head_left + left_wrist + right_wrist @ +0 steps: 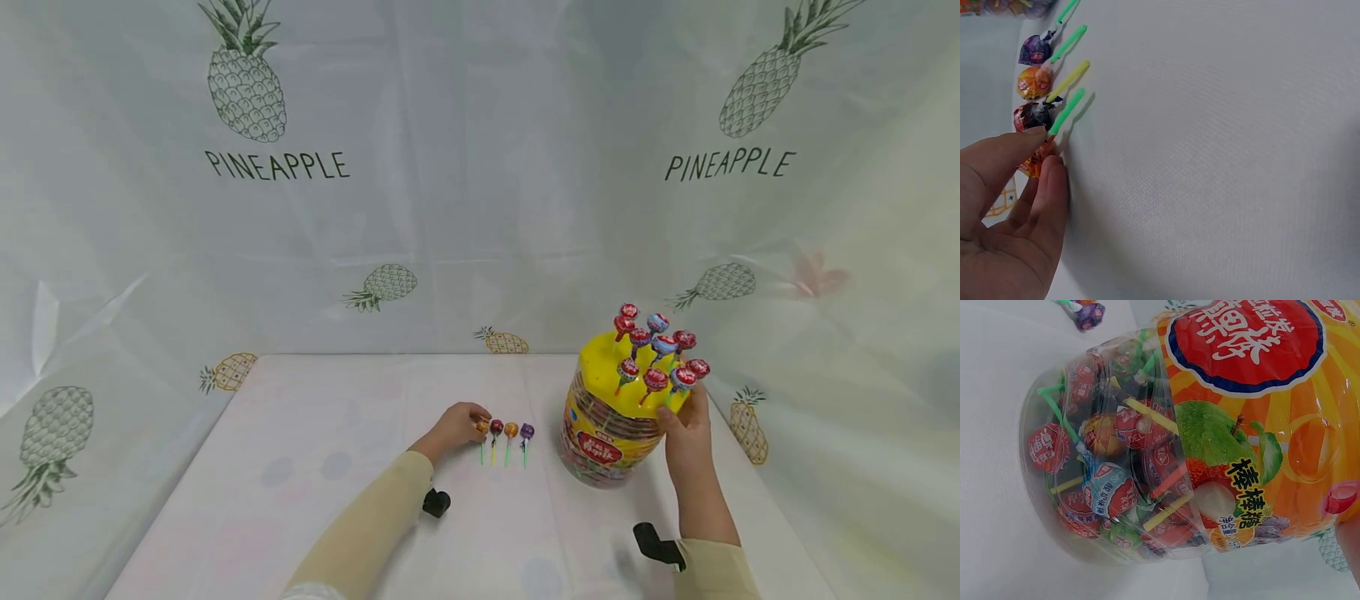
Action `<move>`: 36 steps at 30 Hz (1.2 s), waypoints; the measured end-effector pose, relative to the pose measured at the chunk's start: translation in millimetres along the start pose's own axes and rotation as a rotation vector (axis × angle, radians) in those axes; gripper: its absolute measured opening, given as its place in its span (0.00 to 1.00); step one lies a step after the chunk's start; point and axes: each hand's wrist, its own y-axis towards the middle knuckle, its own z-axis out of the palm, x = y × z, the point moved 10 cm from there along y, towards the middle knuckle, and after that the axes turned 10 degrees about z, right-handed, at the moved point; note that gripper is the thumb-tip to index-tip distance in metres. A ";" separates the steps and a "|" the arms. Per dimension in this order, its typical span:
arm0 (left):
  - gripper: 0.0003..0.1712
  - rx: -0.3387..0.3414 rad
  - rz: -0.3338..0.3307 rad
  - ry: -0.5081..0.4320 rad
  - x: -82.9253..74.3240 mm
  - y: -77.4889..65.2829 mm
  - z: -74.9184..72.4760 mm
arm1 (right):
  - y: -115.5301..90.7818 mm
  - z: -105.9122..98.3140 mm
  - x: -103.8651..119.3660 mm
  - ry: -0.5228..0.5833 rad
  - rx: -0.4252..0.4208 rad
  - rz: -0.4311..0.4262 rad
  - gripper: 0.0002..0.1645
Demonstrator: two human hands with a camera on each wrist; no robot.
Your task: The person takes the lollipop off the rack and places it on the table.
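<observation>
My left hand (455, 427) pinches the orange-wrapped head of a lollipop (1035, 165) between thumb and fingers; its green stick points toward the table's near side. Beside it lie a dark red lollipop (497, 427), another orange one (512, 430) and a purple one (527, 432), side by side in a row. To the right, a large clear plastic jar (1254, 481) full of lollipops leans slightly, its yellow lid (600, 367) set with several upright red and blue lollipops. My right hand (688, 429) grips the jar's right side near the lid, thumb in front, other fingers mostly hidden.
A white table (360, 533) spreads under both hands, its far edge against a pale curtain (480, 167) printed with pineapples. Black wrist mounts (656, 546) sit on both forearms.
</observation>
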 end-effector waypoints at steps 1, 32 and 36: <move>0.19 0.000 -0.003 0.000 0.2 -0.4 0.2 | -0.1 0.1 0.5 0.004 0.001 -0.004 0.38; 0.30 0.034 0.480 -0.332 -224.7 -8.2 -32.0 | 0.2 0.4 -2.1 0.028 0.000 0.020 0.39; 0.30 0.084 0.548 -0.370 -253.9 -13.5 -29.3 | 0.4 -0.4 -1.5 0.053 0.003 0.012 0.39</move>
